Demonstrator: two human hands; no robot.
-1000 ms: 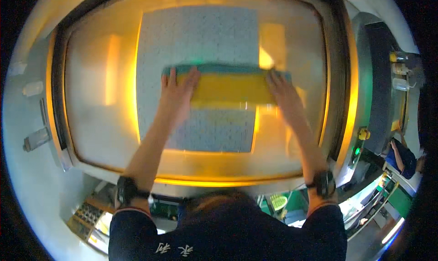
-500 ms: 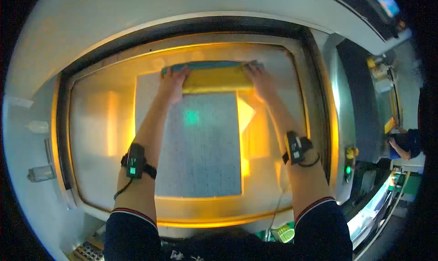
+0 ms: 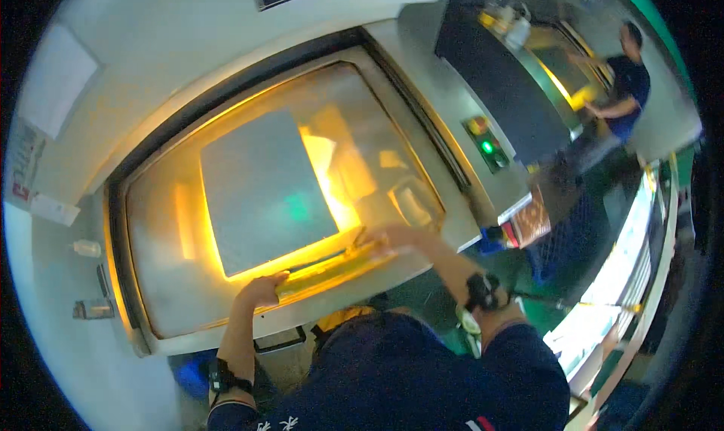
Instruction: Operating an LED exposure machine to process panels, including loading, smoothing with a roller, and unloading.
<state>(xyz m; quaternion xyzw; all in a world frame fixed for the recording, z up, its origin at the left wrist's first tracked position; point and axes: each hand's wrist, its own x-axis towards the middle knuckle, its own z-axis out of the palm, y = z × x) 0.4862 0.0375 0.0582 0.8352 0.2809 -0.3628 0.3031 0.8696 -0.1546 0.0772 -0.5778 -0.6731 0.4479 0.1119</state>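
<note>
Yellow-orange light glows across a wide, metal-framed bed (image 3: 160,295) at centre left of the frame, where a flat grey rectangular sheet (image 3: 260,193) lies. Just below the sheet, by the bed's lower edge, is a long yellow bar with a dark teal edge (image 3: 324,276). The left hand (image 3: 264,289) pinches its left end with curled fingers; the right hand (image 3: 386,241) is at the other end, too blurred to tell how its fingers close. Good handling probably means matching grips, both ends moving at one pace, and no corner catching the sheet.
</note>
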